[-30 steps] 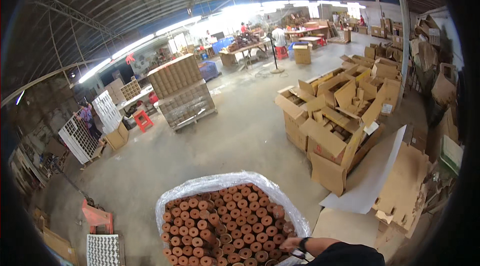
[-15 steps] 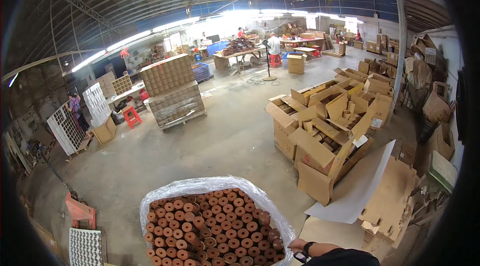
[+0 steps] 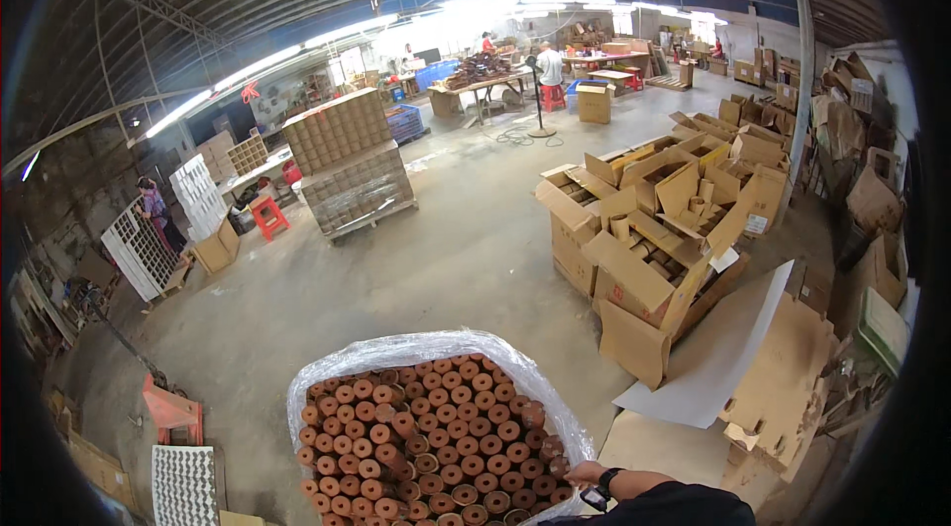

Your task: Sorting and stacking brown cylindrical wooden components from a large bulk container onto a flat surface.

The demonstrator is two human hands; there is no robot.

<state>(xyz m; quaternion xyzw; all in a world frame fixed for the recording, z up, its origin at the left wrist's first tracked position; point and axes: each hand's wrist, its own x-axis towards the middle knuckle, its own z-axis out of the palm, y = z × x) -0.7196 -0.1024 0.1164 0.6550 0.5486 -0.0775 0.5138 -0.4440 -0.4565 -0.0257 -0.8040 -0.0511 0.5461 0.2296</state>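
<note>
Below me stands a large bin-like load of brown-red cylinders (image 3: 451, 437), packed upright with round holes in their ends. Clear plastic wrap (image 3: 332, 365) stands up around its edge. My right hand (image 3: 586, 473) is at the load's right edge, its fingers curled against the wrap beside the cylinders; the fingertips are hard to make out. A dark band with a watch (image 3: 596, 496) circles that wrist, below a dark sleeve (image 3: 664, 506). My left hand is out of view.
Open cardboard boxes (image 3: 644, 259) with tubes stand at the right, by flattened cardboard (image 3: 778, 377). At the left are a red pallet jack (image 3: 173, 409) and a patterned white sheet (image 3: 184, 486). Ahead stands a wrapped stack of gridded trays (image 3: 352, 164). People work farther back.
The view has shifted, so the load sits slightly higher and farther right. My right hand stays at the wrap's right edge, a little farther up along the cylinders.
</note>
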